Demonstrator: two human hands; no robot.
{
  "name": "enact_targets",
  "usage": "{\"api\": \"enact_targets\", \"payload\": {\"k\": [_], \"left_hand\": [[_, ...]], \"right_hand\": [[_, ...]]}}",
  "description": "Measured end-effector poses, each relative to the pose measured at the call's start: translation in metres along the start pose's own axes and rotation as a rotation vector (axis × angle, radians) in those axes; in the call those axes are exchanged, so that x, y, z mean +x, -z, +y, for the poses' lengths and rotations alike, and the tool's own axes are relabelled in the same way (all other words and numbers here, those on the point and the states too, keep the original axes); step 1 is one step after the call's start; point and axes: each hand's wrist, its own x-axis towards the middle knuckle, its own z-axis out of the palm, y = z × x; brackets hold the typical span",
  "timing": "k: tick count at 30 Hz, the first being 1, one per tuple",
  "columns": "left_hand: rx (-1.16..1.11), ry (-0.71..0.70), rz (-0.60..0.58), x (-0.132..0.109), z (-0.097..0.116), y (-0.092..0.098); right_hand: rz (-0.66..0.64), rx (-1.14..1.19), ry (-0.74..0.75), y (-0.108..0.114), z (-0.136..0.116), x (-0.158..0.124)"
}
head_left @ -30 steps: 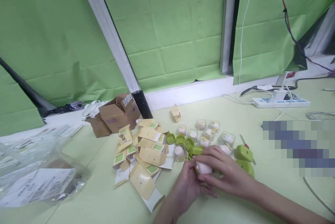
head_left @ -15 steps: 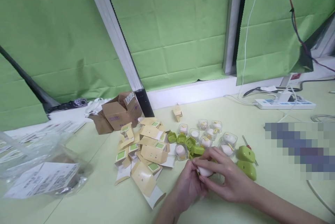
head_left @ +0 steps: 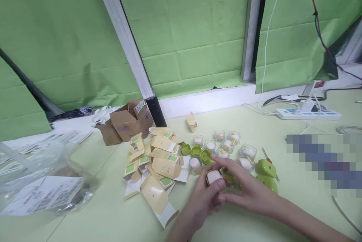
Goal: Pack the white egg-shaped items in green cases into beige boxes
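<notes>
My left hand [head_left: 202, 198] is closed around a small green-rimmed case [head_left: 208, 183]. A pinkish-white, rounded block [head_left: 215, 176] sits in it, with my left thumb pressed on its front edge. My right hand [head_left: 249, 191] curves round a clear plastic case [head_left: 233, 181] with green and yellow showing through, close beside the block. Its fingertips reach over towards the left hand. Beyond the hands stand several clear cases [head_left: 195, 163] holding similar pale pieces, some with yellow loops. Small open green cups [head_left: 196, 150] lie left of them, and green rounded shells [head_left: 266, 168] are on the right.
Opened cream cartons [head_left: 166, 166] are piled to the left, before a brown cardboard box [head_left: 128, 121]. A plastic bag [head_left: 70, 185] with a label lies far left. A screwdriver [head_left: 268, 155] is behind the green shells. A power strip [head_left: 308, 114] with cables sits back right.
The pale block has tilted to face me and shifted slightly left, now in the left hand. My right fingers have come off it and spread wider to the right, round the clear case.
</notes>
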Motion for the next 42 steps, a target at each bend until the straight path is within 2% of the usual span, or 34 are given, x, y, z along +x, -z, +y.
{"api": "enact_targets", "payload": {"k": [5,8,13,16,22,27,30,32,35,38,42], "left_hand": [[0.228,-0.228,0.045,0.0,-0.001,0.003],[0.288,-0.29,0.04,0.001,-0.005,0.007],[0.342,-0.284,-0.028,-0.001,-0.01,0.007],[0.354,-0.287,-0.026,-0.002,-0.009,0.005],[0.31,-0.289,0.0,-0.003,-0.003,0.002],[0.274,-0.27,-0.004,-0.003,-0.006,0.005],[0.295,-0.267,-0.032,-0.003,-0.008,0.008],[0.4,-0.333,0.009,-0.003,-0.007,0.01],[0.788,-0.388,0.118,-0.004,-0.003,0.008],[1.116,-0.341,0.053,-0.002,-0.004,0.004],[1.232,-0.388,-0.034,0.002,-0.016,0.001]], "right_hand": [[-0.007,0.157,-0.086,0.01,-0.003,0.004],[-0.04,0.17,-0.117,0.013,-0.003,0.004],[-0.133,0.068,-0.018,0.02,-0.007,0.002],[-0.165,0.041,0.026,0.022,-0.008,0.002],[-0.084,0.1,0.033,0.018,-0.007,0.001],[-0.05,0.127,0.028,0.008,-0.006,0.0],[-0.011,0.25,-0.028,0.004,-0.001,0.0],[0.047,0.413,-0.088,0.006,0.005,0.0],[0.147,0.564,-0.18,0.016,0.016,0.002],[0.18,0.461,-0.262,0.027,0.021,0.004],[0.055,0.234,-0.264,0.035,0.014,0.003]]}}
